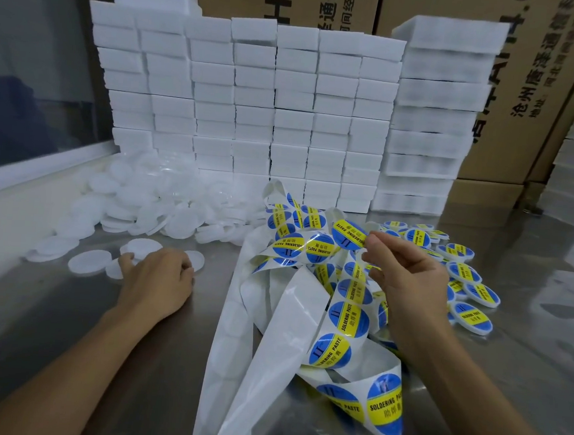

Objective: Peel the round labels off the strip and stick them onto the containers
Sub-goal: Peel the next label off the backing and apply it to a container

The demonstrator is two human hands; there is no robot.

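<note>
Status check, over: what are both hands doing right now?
Right hand pinching peeled label. Left hand on blank container. Loose strip between them.

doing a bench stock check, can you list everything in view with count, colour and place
peeled label: one, blue and yellow, pinched at the right hand's fingertips
label strip: one tangled length, white backing with blue and yellow round labels, centre of the table
unlabelled containers: a large pile, too many to count, white, left of the strip
labelled containers: a pile, white with blue and yellow labels, right of the strip
foam blocks: many stacks, white, behind the piles
cardboard boxes: several, brown, at the back
table: one, steel grey
left hand: resting on white containers
right hand: raised over the strip
</note>
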